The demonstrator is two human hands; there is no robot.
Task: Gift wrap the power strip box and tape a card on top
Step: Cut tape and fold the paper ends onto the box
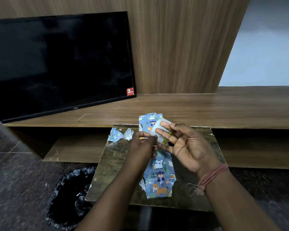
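The power strip box, wrapped in blue animal-print paper, lies lengthwise on a small dark table. Its far end shows beyond my hands. My right hand is raised over the box's middle, palm toward me, with a clear tape roll slipped over the index finger and held against the middle finger. My left hand is just left of it, and its fingertips pinch the tape's loose end. The hands hide the middle of the box. A bit of yellow shows under the right fingers.
Two crumpled scraps of wrapping paper lie at the table's far left corner. A black TV leans on the wooden shelf behind. A bin lined with a black bag stands on the floor to the table's left.
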